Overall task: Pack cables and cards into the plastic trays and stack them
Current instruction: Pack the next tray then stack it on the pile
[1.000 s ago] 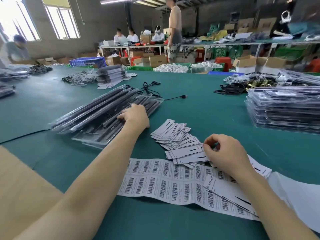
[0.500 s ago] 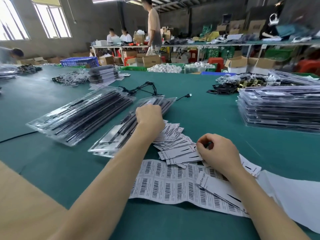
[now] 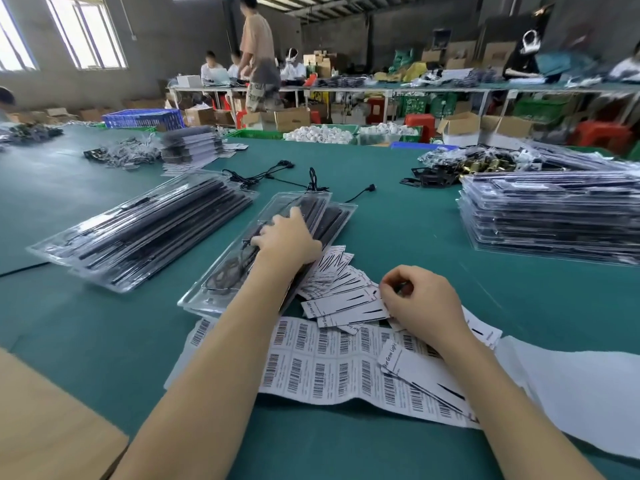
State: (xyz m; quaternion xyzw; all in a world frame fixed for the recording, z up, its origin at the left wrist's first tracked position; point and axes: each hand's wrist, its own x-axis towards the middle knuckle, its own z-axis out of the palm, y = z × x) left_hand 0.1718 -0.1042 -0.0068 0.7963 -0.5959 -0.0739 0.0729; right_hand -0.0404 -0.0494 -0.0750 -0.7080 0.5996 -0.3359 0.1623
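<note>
Meanwhile the left hand point(image 3: 289, 239) rests curled on the tray point(image 3: 263, 251) on the counter point(image 3: 398, 216), probably steadying it, while the right hand point(image 3: 420, 301) pinches a card point(image 3: 346, 304) for loading.

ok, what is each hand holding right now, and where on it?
Left hand lies on top of the near clear tray, around its middle; a real grip cannot be told. Right hand pinches a white card at its right end.
</note>
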